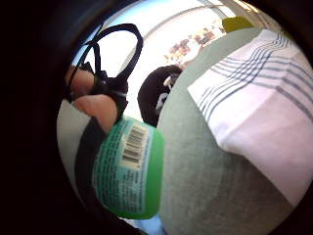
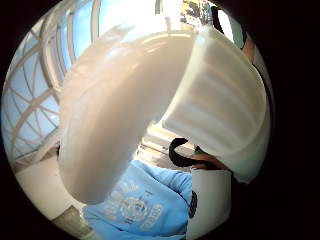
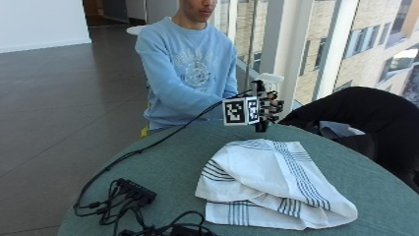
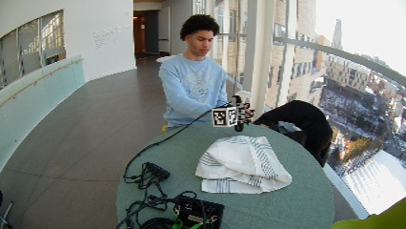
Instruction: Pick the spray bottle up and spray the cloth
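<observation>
The round green counter [image 3: 177, 162] carries a folded white cloth with blue stripes [image 3: 268, 182] near its middle, and a tangle of black cables [image 3: 124, 196] lies at its near left edge. Beyond the cloth's far side, the person's gloved right hand [image 3: 265, 105] holds the green spray bottle [image 1: 129, 169] lifted clear of the counter, fingers curled round it. The white nozzle [image 2: 220, 100] may point away from the cloth, so the spray could land on the counter or cables instead.

From outside, the grip [image 3: 267, 105] hides most of the spray bottle [image 3: 270, 78]

No legible text; bottle label [image 1: 128, 164] unreadable
</observation>
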Demonstrator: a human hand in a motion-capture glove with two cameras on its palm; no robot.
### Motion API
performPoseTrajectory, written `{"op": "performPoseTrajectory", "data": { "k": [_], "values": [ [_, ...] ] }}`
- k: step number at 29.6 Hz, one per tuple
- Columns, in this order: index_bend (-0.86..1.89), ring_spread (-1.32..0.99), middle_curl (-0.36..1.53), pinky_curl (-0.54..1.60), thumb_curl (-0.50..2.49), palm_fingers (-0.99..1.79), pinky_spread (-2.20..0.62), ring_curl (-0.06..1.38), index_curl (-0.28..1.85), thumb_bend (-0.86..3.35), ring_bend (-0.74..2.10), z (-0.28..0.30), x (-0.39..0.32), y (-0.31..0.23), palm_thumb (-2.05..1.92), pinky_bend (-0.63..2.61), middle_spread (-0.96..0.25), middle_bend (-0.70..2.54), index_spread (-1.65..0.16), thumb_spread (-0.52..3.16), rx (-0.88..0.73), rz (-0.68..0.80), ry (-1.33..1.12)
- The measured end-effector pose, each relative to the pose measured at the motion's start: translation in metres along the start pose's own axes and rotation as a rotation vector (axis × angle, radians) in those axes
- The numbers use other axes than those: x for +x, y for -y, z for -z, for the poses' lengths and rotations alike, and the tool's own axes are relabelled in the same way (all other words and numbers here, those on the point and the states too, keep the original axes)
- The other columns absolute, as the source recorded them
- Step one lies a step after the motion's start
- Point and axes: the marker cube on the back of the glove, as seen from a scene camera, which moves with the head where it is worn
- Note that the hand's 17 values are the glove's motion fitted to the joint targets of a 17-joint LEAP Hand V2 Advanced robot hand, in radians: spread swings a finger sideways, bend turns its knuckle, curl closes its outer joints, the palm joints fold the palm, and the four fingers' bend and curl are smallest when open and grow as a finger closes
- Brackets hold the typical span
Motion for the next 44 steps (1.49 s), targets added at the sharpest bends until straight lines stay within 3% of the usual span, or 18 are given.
{"op": "performPoseTrajectory", "data": {
  "k": [22,38,44],
  "values": [
    [0.2,-0.08,0.41,0.31,0.58,0.99,0.17,0.35,0.5,-0.02,0.38,-0.066,0.025,0.007,0.84,0.15,-0.09,0.17,-0.23,1.02,-0.05,0.011,-0.022],
    [0.19,-0.1,0.39,0.28,0.52,0.99,0.17,0.36,0.51,-0.02,0.35,-0.059,0.027,0.0,0.84,0.15,-0.09,0.17,-0.24,1.05,-0.054,0.058,-0.074],
    [0.08,-0.09,0.41,0.31,0.48,0.79,0.19,0.37,0.45,-0.04,0.34,-0.025,0.017,-0.013,0.79,0.21,-0.09,0.22,-0.28,1.01,-0.036,0.035,-0.151]
  ]
}}
